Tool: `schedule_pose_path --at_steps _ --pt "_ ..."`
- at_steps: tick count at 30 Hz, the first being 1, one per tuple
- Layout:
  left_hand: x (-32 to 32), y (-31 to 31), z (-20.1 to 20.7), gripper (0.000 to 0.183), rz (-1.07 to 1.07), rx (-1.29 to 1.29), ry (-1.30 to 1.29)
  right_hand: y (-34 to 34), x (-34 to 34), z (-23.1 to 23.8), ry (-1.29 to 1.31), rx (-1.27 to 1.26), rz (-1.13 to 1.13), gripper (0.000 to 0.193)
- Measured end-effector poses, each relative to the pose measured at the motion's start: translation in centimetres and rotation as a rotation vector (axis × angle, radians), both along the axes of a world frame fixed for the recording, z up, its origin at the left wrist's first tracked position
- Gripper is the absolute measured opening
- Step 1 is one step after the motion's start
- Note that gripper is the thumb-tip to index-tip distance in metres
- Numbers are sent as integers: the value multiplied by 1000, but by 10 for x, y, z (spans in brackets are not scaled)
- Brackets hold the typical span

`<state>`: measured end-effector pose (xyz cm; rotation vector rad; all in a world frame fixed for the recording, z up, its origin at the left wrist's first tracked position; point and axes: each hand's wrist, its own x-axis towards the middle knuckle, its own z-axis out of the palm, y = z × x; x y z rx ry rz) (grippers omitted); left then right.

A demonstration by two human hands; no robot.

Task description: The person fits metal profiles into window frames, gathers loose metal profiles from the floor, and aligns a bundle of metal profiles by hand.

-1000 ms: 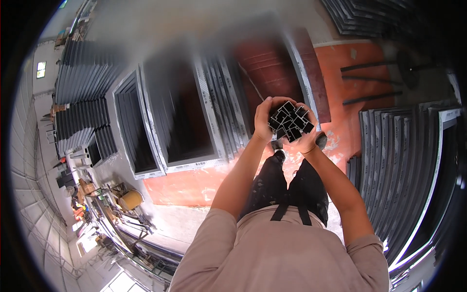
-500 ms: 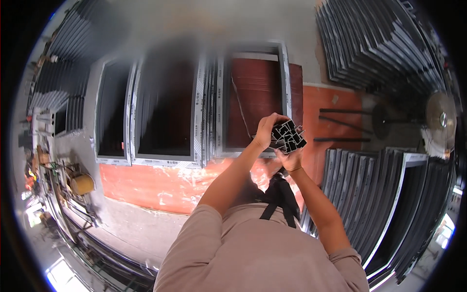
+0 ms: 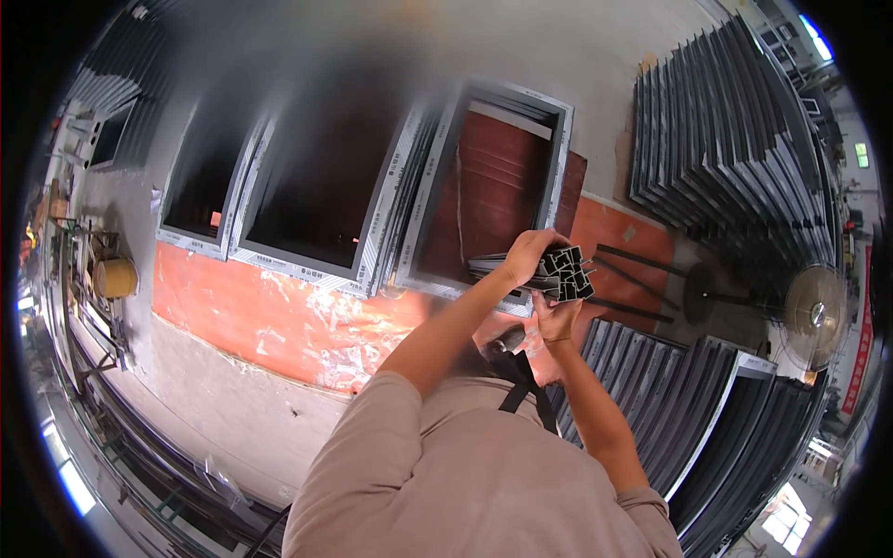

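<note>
A bundle of dark aluminium profiles (image 3: 566, 277) is held in front of me, its hollow cut ends facing up and to the right. My left hand (image 3: 527, 258) is closed over its upper left side. From below, my right hand (image 3: 556, 318) is wrapped round its lower side, close to the cut ends. The bundle's longer part runs back to the left, partly hidden by my left hand. Just beyond it lies a grey window frame (image 3: 431, 191) with protective film strips, over a dark red sheet (image 3: 502, 172).
More film-covered frames (image 3: 321, 272) lie to the left on an orange floor covering (image 3: 251, 293). Frames are stacked at the far right (image 3: 726, 139) and near right (image 3: 642, 372). A standing fan (image 3: 816, 316) is at the right; a yellowish drum (image 3: 115, 278) sits at the left.
My view has turned, so the surroundings appear rotated clockwise. Both hands keep hold of the profile bundle, and more of its length shows left of my left hand.
</note>
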<state>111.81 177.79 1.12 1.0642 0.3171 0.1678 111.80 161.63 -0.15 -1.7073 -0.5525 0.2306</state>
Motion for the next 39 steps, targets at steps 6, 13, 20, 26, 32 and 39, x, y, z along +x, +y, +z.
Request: schedule_pose_path --at_steps 6,13,20,26,32,39 --pt "-1 1 -1 52 -15 -38 -15 -3 -2 -8 -29 -56 -20 63" --pt "-1 2 -6 52 -21 -59 -40 -5 1 -18 -171 -62 -27 62" --pt "-1 0 4 51 -34 33 -20 -7 1 -10 -107 3 -22 65" --pt "-9 -2 44 44 -38 -197 -29 -8 7 -4 -45 -55 5 59" --pt "-6 -3 64 36 -99 106 27 -22 8 -28 154 -75 72 77" --pt "-7 -25 94 32 84 1017 -49 -26 14 -49 66 -52 -53 92"
